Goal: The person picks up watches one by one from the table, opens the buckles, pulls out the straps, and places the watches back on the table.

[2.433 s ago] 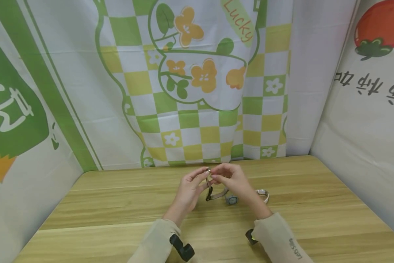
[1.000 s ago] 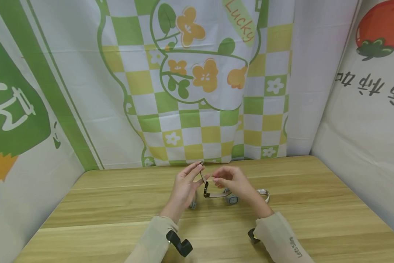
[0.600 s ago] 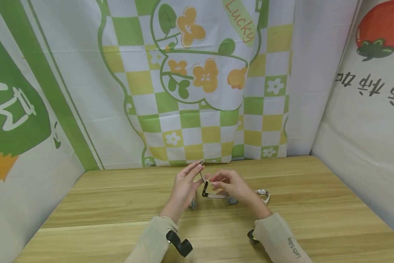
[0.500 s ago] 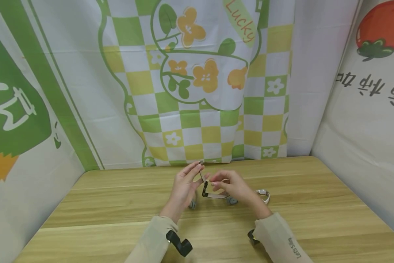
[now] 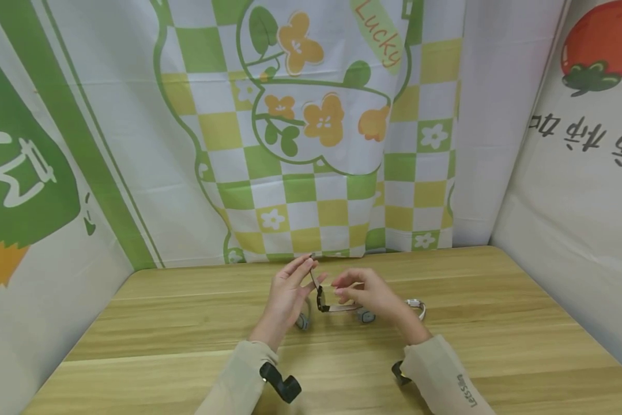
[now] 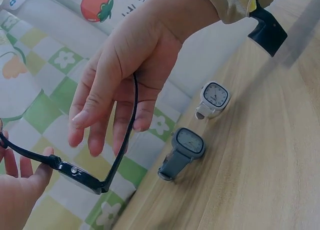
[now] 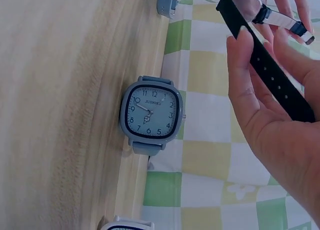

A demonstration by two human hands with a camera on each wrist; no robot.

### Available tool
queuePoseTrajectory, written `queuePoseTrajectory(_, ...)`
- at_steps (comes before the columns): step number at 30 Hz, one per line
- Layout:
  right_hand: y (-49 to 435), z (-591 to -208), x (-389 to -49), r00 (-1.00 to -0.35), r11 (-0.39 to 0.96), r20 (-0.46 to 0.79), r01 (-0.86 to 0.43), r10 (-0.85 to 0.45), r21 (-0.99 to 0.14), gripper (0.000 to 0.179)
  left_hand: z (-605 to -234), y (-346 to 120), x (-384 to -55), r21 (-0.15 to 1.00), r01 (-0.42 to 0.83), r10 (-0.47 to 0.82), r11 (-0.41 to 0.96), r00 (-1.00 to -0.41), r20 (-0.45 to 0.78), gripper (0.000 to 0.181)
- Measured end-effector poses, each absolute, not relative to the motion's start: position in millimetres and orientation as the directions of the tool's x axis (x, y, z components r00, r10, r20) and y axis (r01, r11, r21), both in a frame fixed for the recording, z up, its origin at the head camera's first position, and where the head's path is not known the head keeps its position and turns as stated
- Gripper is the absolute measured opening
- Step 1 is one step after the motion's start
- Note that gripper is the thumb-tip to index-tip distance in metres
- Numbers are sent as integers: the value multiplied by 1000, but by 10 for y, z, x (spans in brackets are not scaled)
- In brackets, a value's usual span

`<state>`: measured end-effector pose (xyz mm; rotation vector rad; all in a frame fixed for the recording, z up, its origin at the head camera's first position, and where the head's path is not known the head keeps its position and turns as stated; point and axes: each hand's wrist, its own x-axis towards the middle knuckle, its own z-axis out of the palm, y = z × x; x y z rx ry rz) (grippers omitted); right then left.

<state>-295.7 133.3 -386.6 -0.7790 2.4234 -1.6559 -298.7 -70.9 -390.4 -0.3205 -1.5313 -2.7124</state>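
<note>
A wristwatch with a dark strap, pale on its inner side, hangs unfastened between both hands, its case [image 5: 321, 300] low in the bend. My left hand [image 5: 282, 297] pinches the buckle end of the strap between thumb and fingers, raised above the table. The perforated strap half [image 7: 275, 74] runs into my right hand [image 5: 368, 291], lying along the inside of its loosely bent fingers toward the palm. In the head view the right thumb and forefinger stand apart from the case. Seen from the left wrist, the right fingers [image 6: 97, 135] hang down beside the strap.
On the wooden table [image 5: 186, 328] sit a grey-blue square watch [image 7: 152, 109] below the right hand and a white watch [image 6: 215, 94] to its right. Another grey watch [image 5: 302, 320] stands beside the left hand. A checked cloth [image 5: 316, 190] hangs behind the table's back edge.
Earlier, both hands' fingertips met at the strap's buckle end. The right fingers have since come away from it. My left hand has shifted left with the watch, whose strap now spreads wider.
</note>
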Motion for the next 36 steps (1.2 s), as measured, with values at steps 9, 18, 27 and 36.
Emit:
queuePoseTrajectory(9, 1438, -3814, -2965, -833, 250, 201, -371, -516, -894, 29, -3923, -729, -3010, 851, 105, 72, -514, -984, 165, 20)
queuePoseTrajectory(18, 1478, -3770, -2993, -881, 167, 252, -340, -401, -925, 37, -3933, -729, -3004, 881, 105, 52, -460, -988, 145, 12)
queuePoseTrajectory(27, 1458, -3782, -2978, -895, 149, 321, -379, -309, -913, 39, -3992, -727, -2993, 963, 84, 47, -257, -994, 99, 26)
queuePoseTrajectory(36, 1428, -3832, -3023, -905, 168, 285, -350, -317, -922, 32, -4026, -740, -3001, 990, 127, 105, -63, -986, 133, 28)
